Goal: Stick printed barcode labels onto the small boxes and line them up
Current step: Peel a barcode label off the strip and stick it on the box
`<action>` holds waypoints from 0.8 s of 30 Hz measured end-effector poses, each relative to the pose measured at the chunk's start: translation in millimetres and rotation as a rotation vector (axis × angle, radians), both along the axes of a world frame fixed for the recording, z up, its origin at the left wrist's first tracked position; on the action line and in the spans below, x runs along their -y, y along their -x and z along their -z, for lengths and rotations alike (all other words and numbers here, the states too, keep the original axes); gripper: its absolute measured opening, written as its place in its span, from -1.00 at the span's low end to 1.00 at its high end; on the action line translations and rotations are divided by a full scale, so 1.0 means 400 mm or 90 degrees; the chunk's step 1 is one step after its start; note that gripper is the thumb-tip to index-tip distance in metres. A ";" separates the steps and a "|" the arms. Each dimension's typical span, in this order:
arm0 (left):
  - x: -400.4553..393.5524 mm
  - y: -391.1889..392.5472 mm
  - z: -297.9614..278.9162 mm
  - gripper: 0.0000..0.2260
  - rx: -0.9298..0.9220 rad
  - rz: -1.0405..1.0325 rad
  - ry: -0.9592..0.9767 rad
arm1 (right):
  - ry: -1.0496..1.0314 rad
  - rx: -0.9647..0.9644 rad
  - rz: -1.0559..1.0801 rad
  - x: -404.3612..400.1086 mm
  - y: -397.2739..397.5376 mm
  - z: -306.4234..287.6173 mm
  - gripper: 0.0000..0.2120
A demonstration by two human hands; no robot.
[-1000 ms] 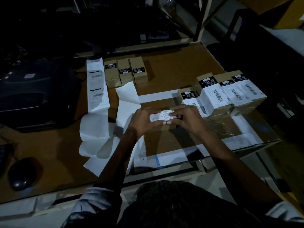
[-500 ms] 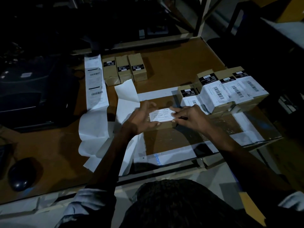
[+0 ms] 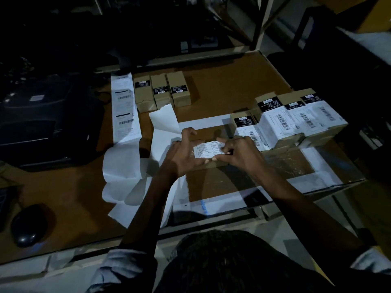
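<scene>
While the white label [image 3: 208, 149] lies across the top of the small box [image 3: 208, 163] at mid-bench [image 3: 222, 85], the right hand [image 3: 239, 154] pinches its right end with curled fingers, and the left hand [image 3: 179, 153] steadies the left end, thumb at the label's edge, its other fingers spread and arched. To do this well, I would square the label to the box edges, then smooth from the centre outward so no bubbles or creases are trapped.
</scene>
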State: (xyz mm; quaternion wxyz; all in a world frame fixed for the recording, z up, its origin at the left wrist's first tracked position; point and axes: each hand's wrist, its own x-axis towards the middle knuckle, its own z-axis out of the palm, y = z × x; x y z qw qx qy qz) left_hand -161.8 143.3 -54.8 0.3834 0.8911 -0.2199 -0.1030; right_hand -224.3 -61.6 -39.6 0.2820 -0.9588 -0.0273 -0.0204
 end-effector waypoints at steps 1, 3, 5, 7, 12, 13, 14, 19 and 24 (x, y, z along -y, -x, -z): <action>-0.005 -0.005 -0.002 -0.20 -0.011 0.011 -0.008 | -0.016 -0.018 -0.013 0.011 0.002 -0.002 -0.77; -0.013 -0.015 -0.005 -0.15 -0.048 0.047 -0.037 | -0.058 -0.069 -0.027 0.033 0.005 -0.006 -0.76; -0.016 -0.023 -0.010 -0.12 -0.106 0.066 -0.039 | -0.095 -0.089 -0.053 0.053 0.007 -0.003 -0.72; -0.019 -0.028 -0.014 -0.11 -0.148 0.074 -0.034 | -0.112 -0.093 -0.072 0.066 0.007 0.002 -0.68; -0.034 -0.026 -0.037 -0.10 -0.087 0.126 -0.075 | -0.143 -0.103 -0.044 0.063 -0.004 0.006 -0.70; -0.032 -0.021 -0.040 -0.09 -0.092 0.124 -0.057 | -0.147 -0.108 -0.038 0.061 -0.007 0.009 -0.70; -0.029 -0.014 -0.046 -0.07 -0.094 0.118 -0.045 | -0.148 -0.109 -0.036 0.060 -0.009 0.013 -0.69; -0.011 -0.002 -0.031 -0.09 -0.072 0.028 -0.009 | -0.113 -0.125 -0.053 0.068 -0.001 0.011 -0.53; -0.018 -0.007 -0.022 -0.07 -0.065 0.058 -0.086 | -0.191 -0.032 0.028 0.048 0.029 0.035 -0.57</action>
